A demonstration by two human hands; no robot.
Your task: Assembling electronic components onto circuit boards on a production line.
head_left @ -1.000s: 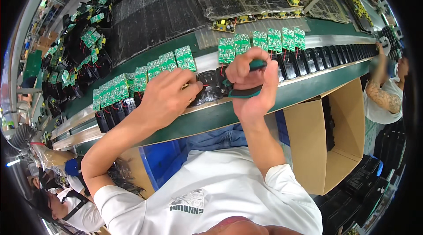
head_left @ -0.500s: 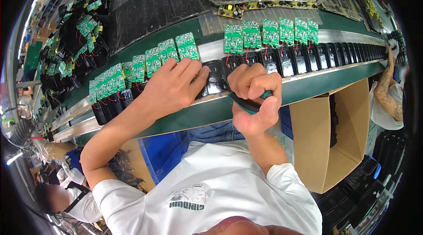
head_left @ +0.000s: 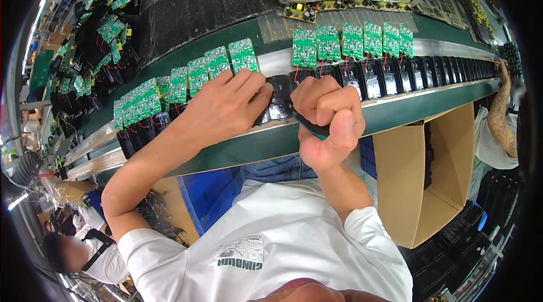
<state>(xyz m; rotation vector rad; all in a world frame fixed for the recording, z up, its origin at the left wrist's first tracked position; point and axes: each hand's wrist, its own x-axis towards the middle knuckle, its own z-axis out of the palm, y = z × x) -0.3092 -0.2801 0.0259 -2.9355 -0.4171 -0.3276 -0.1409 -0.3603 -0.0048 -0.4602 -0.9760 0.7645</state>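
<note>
My left hand [head_left: 229, 104] is closed, fingers bent down over a black plastic case in a long row. Whatever its fingertips pinch is hidden beneath them. A green circuit board [head_left: 243, 56] lies just beyond those fingers. My right hand [head_left: 334, 112] is wrapped round a hand tool with black and teal handles [head_left: 313, 127], probably pliers or cutters; its head is hidden. Just left of that fist sits an open black case [head_left: 280, 104] with a shiny inside. Beyond the right hand, another green board [head_left: 304, 47] hangs on a red wire from its case.
Several more boards with red wires line both sides. The green bench edge [head_left: 237, 152] runs below my hands. An open cardboard box [head_left: 399, 183] stands at the near right. Piled boards [head_left: 113, 30] lie at the far left. A co-worker's tattooed arm [head_left: 500, 109] reaches in at the right.
My right fist has tightened on the tool, and the teal handle end that stuck out at its right is now hidden. My left hand stays nearly in place.
</note>
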